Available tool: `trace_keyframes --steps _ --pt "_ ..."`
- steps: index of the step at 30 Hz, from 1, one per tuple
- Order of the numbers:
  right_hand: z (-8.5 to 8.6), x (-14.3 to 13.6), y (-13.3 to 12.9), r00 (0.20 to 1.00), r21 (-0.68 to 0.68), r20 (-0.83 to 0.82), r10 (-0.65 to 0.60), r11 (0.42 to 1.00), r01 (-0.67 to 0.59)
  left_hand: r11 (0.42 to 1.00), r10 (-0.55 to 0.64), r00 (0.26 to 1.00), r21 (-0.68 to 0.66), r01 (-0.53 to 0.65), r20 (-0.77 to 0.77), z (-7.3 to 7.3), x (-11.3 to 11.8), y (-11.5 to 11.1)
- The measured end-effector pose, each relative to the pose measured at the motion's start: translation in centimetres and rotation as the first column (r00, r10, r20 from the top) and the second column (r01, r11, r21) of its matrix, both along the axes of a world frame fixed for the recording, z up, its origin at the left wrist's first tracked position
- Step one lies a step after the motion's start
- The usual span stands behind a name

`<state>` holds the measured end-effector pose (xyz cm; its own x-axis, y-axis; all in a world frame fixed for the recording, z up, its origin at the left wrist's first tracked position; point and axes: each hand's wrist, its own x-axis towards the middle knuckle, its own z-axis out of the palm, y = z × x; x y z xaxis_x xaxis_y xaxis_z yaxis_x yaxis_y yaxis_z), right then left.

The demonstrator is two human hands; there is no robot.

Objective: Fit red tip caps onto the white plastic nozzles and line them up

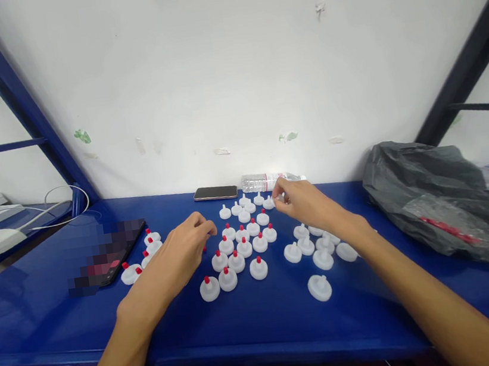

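Observation:
My left hand (189, 238) hovers over the table left of the middle, fingers curled together; whatever they hold is hidden. A red tip shows just under them. Beside it stand several white nozzle caps with red tips (235, 261), and more red-tipped caps (151, 237) sit partly behind my left wrist. At the back, my right hand (292, 199) pinches what looks like a white nozzle cap (281, 198), mostly covered by the fingers. It is at the right end of a group of white nozzle caps without red tips (244, 215). Untipped caps (323, 259) also lie below my right hand.
A phone (216, 193) and a clear plastic bottle (254, 182) lie along the wall. To the left rests a dark tablet-like device (118, 253). A black plastic bag (407, 185) with red pieces in clear plastic covers the right side of the blue table (264, 330).

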<state>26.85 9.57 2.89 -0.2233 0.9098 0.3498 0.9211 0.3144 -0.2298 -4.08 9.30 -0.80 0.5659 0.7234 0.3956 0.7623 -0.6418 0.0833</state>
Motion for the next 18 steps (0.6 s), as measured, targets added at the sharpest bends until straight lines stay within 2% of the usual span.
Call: trace_keyframes --steps 4,8,13,16,18 --pt "-0.4 -0.5 0.1 0.996 0.121 -0.018 0.09 0.989 -0.087 0.996 -0.063 0.993 0.064 0.057 0.097 0.4 0.5 -0.4" --pt "-0.7 -1.7 -0.6 0.976 0.253 0.031 0.215 0.943 -0.216 0.985 -0.138 0.967 0.132 0.111 0.214 1.4 1.3 -1.4" --pt "-1.2 -3.9 -1.9 0.904 0.349 0.221 0.366 0.836 -0.424 0.962 -0.243 0.88 0.22 0.163 0.409 2.7 2.4 -3.0" --pt "-1.5 -4.7 -2.3 0.87 0.415 0.281 0.405 0.767 -0.49 0.959 -0.276 0.853 0.19 0.211 0.443 3.0 2.8 -3.4" --pt "-1.7 -4.9 -2.4 0.864 0.447 0.286 0.415 0.74 -0.503 0.955 -0.294 0.854 0.152 0.253 0.43 2.9 2.9 -3.4"
